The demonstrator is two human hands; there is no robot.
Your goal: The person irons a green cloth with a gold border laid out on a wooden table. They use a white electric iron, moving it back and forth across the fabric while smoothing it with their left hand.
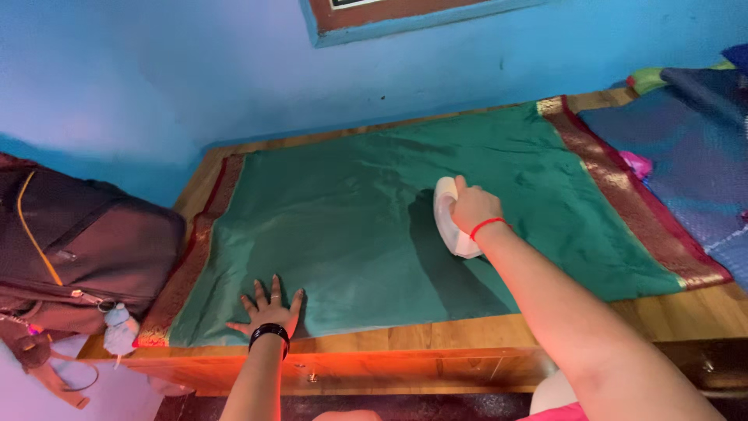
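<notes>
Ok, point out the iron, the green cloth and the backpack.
white iron [448, 222], head view, its rounded body.
green cloth [343, 234], head view, its plain middle.
dark backpack [86, 242], head view, its front panel.

The green cloth [351, 226] looks smooth and a bit shiny, with a glittery gold border [623, 191]. The table [436, 339] is glossy wood. The white iron [448, 222] looks like smooth plastic.

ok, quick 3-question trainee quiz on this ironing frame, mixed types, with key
1. True or false: the left hand lies flat, fingers spread, on the green silky cloth with red-gold borders.
2. What does the right hand grip? A) white iron B) scissors C) brush
3. Which object sits at the wooden table's left end?

Key: 1 true. 2 A, the white iron. 3 the dark brown backpack.
</notes>
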